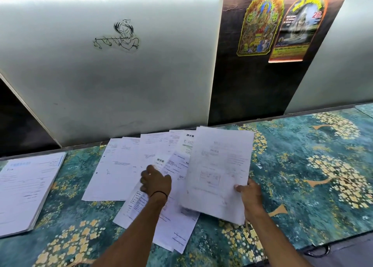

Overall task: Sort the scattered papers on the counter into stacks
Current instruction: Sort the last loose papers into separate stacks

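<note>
While the counter, under a teal cover with yellow blossoms, fills the lower frame, a white wall panel stands along its far edge, with a line drawing of a flute player on it. Dark panel to the right carries two coloured posters.

Scattered papers: fanned and overlapping mid-counter, from the far edge down toward the near edge. Print too small to read.

Squared stack: left end of the counter, well apart from the scatter, edges roughly aligned.

Held sheaf: several sheets, lifted and tilted over the right side of the scatter.

Right hand: grips the sheaf at its lower right corner, thumb on top, fingers hidden beneath.

Left hand: knuckles up on the scattered papers, fingers curled down; can't tell whether they pinch a sheet or just rest there. Black band on that wrist.
</note>
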